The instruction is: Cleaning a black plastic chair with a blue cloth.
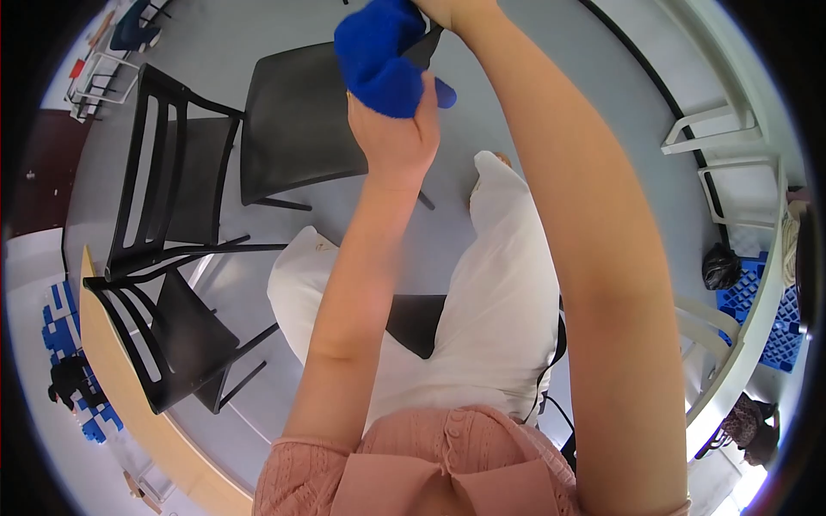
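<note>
A blue cloth [381, 55] is bunched in my left hand [400, 132] at the top of the view, the thumb pressed against it. My right hand [455, 9] is at the top edge, mostly cut off, just right of the cloth; its fingers are hidden. A dark, pointed piece [424, 48] shows between the two hands, and a rounded blue end [445, 93] sticks out past my left thumb. Beyond my left hand stands a black chair with a smooth seat [297, 122].
Black slatted chairs [174, 180] stand at the left, near a light wooden tabletop edge [193, 458]. White chairs [716, 129], a black bag [721, 266] and blue plastic pallets [742, 290] are at the right. A person [135, 26] is far off at the upper left.
</note>
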